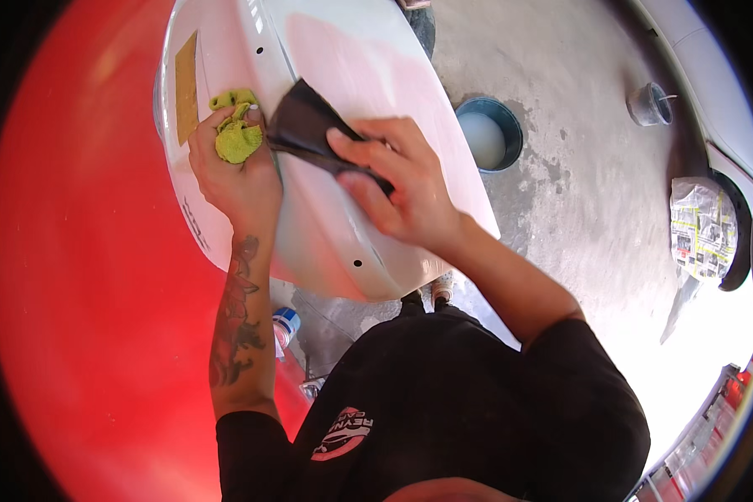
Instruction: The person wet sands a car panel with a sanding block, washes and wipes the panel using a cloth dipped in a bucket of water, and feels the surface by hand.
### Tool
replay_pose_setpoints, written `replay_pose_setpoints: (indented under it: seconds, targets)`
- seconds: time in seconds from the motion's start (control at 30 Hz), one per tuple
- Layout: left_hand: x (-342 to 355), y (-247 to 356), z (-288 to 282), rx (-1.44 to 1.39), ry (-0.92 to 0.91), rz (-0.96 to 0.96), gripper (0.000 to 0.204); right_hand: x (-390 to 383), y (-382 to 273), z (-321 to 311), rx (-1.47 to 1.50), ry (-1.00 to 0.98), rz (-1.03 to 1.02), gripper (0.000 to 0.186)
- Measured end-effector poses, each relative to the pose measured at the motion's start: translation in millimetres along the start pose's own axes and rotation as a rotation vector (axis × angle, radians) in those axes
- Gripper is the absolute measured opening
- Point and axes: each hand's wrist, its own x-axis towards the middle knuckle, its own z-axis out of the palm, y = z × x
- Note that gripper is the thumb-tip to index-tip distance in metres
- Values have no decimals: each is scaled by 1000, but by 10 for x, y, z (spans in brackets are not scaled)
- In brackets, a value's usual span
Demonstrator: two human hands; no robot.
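In front of me is a white car body panel (pixel 376 75) with pinkish, dull patches and small dark holes. My right hand (pixel 410 184) grips a dark, bent sheet of sandpaper (pixel 305 121), thumb and fingers on either side of its near end. The sheet's far end is over the panel's raised crease, close to my left hand. A crumpled yellow-green cloth (pixel 238 144) is in my left hand (pixel 241 191), fingers curled around it, at the panel's left part. Beside the cloth, a tan strip (pixel 186 92) lies along the panel's left side.
A blue-green bucket (pixel 518 138) of cloudy liquid stands on the concrete floor, right of the panel. Farther right are a small grey bucket (pixel 648 106), a pale car (pixel 715 75) and a round printed covering (pixel 701 230). Red bodywork (pixel 84 251) fills the left. A blue-and-white container (pixel 286 325) is below the panel.
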Motion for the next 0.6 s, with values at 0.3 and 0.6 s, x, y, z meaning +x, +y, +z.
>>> replay_pose_setpoints:
  seconds: [0.3,0.6]
  targets:
    - [12,-36,-4,-85,19,-5,28,1157,708,498,-40,202,86,29]
    - [-33,-70,-2,59,41,68,31,-1432,-705,-650,153,-173,117,42]
